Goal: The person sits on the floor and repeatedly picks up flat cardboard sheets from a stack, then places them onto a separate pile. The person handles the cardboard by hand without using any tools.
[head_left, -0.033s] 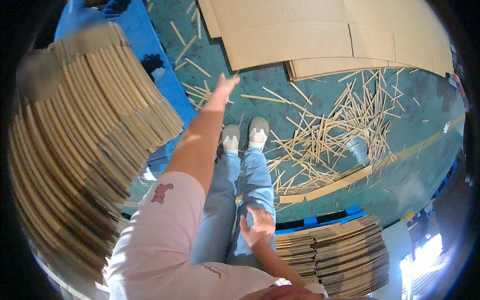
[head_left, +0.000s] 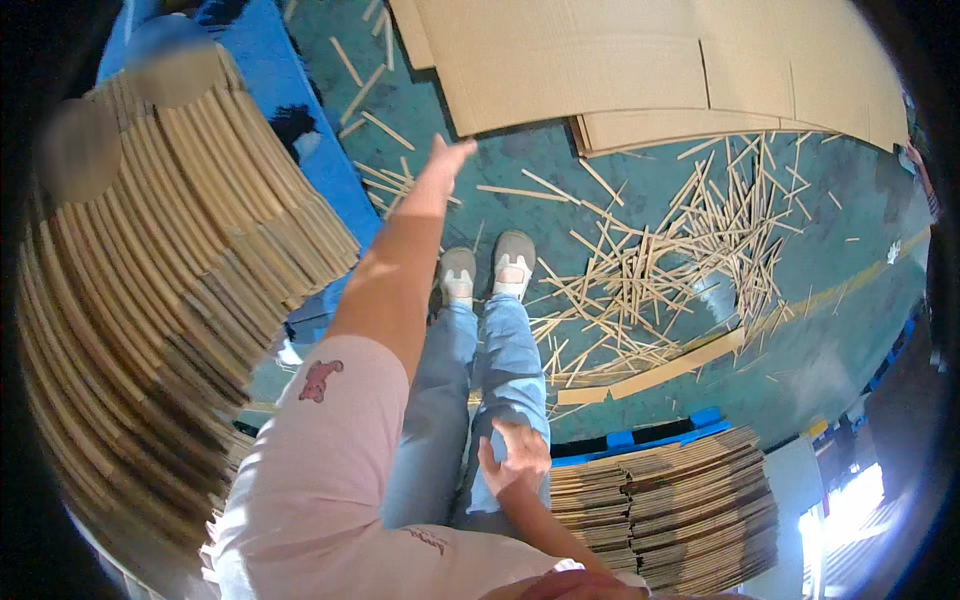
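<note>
My left hand point(head_left: 440, 170) reaches far forward with its arm straight. Its fingers are stretched out and apart, with nothing visible in them. They are by the near left corner of a large flat cardboard sheet point(head_left: 570, 65); I cannot tell if they touch it. My right hand point(head_left: 520, 460) is low in front of my right thigh, thumb apart and fingers loosely bent, apparently holding nothing. A second cardboard sheet point(head_left: 690, 128) shows from under the large one.
Many thin cardboard strips point(head_left: 660, 260) lie scattered on the green floor point(head_left: 830, 280) at the right. A tall cardboard stack point(head_left: 190, 220) stands left, beside a blue pallet point(head_left: 335, 185). Another cardboard stack point(head_left: 690, 500) is at the near right. A long strip point(head_left: 650, 375) lies before it.
My left hand has shifted slightly forward and to the left. My right hand stays almost where it was. The cardboard sheets look unchanged apart from a small shift of the view.
</note>
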A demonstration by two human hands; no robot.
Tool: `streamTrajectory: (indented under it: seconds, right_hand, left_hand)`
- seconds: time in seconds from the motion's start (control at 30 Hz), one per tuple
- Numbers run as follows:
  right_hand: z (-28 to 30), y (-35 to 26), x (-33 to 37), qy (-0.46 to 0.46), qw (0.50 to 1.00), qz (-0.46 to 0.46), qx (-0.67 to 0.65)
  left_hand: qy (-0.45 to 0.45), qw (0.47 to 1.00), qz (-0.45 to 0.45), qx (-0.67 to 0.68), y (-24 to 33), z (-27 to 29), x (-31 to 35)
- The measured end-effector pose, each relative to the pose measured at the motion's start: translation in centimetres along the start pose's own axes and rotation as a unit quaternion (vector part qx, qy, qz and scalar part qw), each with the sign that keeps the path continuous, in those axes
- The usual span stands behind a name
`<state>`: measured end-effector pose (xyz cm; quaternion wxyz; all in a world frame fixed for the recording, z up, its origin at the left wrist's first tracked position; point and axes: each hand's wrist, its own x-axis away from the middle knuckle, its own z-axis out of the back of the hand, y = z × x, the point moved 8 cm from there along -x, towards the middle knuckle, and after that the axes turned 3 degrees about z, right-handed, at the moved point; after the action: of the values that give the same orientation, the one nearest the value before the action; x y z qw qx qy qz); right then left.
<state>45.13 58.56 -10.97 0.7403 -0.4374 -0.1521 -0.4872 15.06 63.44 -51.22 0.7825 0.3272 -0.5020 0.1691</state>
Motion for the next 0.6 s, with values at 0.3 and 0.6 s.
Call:
streamTrajectory:
  seconds: [0.3,0.6]
  right_hand:
    - [0.4,0.0,-0.6,0.052,0.997,-0.015,-0.052]
    - [7.7,-2.2,0.6,0.23,0.973,-0.01,-0.014]
  left_hand:
    - [-0.156,0.974,-0.072,0.148,6.1,-0.8,6.9]
    - [-0.175,0.962,-0.207,-0.039,5.7,8.6,42.4]
